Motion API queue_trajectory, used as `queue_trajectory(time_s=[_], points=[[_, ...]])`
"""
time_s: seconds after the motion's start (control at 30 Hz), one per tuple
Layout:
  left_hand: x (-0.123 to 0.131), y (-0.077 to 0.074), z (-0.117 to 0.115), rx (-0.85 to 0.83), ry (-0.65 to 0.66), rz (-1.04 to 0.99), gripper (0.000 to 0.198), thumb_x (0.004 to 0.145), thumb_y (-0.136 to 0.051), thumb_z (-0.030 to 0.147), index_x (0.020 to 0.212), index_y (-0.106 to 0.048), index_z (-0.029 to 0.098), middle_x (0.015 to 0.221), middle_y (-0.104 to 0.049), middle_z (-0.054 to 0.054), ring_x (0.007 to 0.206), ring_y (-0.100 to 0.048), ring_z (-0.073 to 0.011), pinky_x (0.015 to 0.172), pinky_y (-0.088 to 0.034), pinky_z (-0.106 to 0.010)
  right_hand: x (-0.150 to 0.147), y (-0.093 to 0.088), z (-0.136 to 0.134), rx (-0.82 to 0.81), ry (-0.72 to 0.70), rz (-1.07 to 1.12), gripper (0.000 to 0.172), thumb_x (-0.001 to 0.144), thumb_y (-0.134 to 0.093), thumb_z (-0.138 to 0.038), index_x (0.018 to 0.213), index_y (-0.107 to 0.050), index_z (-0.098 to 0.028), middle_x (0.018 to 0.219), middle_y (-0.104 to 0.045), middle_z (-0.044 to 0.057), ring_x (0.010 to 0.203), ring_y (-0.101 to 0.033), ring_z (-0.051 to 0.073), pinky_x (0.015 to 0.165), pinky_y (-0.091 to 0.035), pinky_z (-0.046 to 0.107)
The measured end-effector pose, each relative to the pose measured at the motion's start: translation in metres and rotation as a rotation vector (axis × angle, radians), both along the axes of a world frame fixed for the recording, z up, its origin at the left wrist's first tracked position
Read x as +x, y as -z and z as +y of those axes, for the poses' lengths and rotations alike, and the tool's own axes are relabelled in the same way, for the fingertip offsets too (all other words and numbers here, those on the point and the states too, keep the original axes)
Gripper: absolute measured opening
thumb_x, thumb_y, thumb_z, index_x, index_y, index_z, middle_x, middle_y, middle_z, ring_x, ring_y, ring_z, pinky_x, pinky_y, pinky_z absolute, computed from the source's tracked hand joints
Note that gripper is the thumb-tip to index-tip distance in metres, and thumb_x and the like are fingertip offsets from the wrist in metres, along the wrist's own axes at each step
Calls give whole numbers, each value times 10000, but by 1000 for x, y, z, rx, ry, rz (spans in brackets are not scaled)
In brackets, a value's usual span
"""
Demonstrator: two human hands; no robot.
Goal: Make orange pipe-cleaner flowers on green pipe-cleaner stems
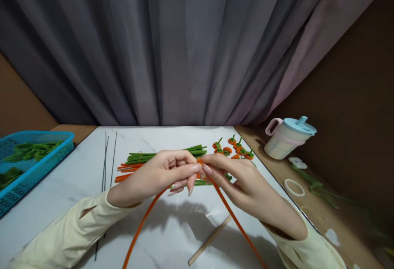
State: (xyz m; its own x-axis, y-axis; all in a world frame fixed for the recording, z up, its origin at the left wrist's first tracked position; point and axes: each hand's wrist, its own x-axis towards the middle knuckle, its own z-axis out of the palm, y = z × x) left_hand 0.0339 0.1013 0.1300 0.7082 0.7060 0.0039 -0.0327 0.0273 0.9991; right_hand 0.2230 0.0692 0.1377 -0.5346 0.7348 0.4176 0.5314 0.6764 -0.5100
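Observation:
Both my hands meet above the middle of the white board, pinching orange pipe cleaners between thumbs and forefingers. My left hand has its thumb and forefinger closed at the joined point, its other fingers curled below. From the right, my right hand pinches the same spot with thumb and forefinger. Two long orange ends hang down, one to each side. Behind the hands lie a bundle of green pipe cleaners and loose orange pipe cleaners, partly covered by my left hand. A wooden stick rests on the board below.
Several small orange persimmon shapes with green tops lie at the back right. Thin dark wires lie left. A blue basket holds green pieces. On the right are a lidded cup, a tape ring and a small white object.

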Motion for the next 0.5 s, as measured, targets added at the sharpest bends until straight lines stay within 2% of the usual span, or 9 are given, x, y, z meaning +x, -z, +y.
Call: queue_trajectory(time_s=[0.17, 0.3, 0.4, 0.5], points=[[0, 3, 2, -142, 51, -50, 180, 859, -555, 284, 759, -562, 136, 580, -563, 25, 411, -280, -19, 373, -246, -125, 2, 4, -2, 81, -7, -3, 162, 917, -396, -103, 952, -542, -164, 710, -614, 9, 558, -527, 100, 522, -388, 209], [0, 7, 2, -157, 5, -27, 206, 838, -581, 320, 750, -549, 136, 556, -553, 23, 398, -259, -21, 361, -206, -132, 2, 6, -1, 105, -11, -54, 160, 910, -391, -98, 967, -528, -160, 737, -620, 22, 582, -540, 114, 533, -395, 219], [1, 7, 0, -66, -70, 37, 232, 840, -569, 356, 758, -549, 141, 554, -549, 25, 409, -289, -29, 378, -213, -146, 1, 9, 1, 120, 13, -49, 149, 914, -388, -110, 932, -524, -168, 719, -618, 10, 555, -537, 105, 511, -387, 210], [4, 4, -3, 164, -179, 150, 237, 857, -534, 350, 747, -571, 144, 590, -564, 17, 490, -407, -58, 448, -307, -169, -1, 12, 4, 130, 37, -1, 146, 916, -391, -112, 896, -523, -172, 717, -624, 2, 554, -551, 94, 510, -394, 193]])
